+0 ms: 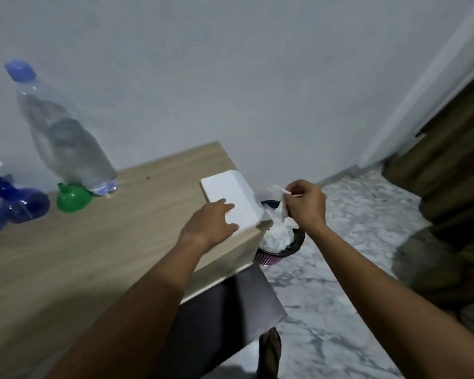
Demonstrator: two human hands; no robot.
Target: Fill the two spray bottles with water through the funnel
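A large clear water bottle (pixel 66 135) with a blue cap stands at the back left of the wooden table (pixel 66 255). A green funnel (pixel 73 198) lies on its side at the bottle's base. Blue spray bottles (pixel 14 203) sit at the far left edge, partly cut off. My left hand (pixel 211 220) rests flat on a white tissue box (pixel 230 198) at the table's right corner. My right hand (pixel 304 206) pinches a white tissue (pixel 281 203) above the bin beside the table.
A small bin (pixel 282 242) with a dark liner holds crumpled white tissues on the marble floor, right of the table. Brown curtain fabric hangs at the far right. A foot in a sandal shows below the table's edge. The wall stands directly behind the table.
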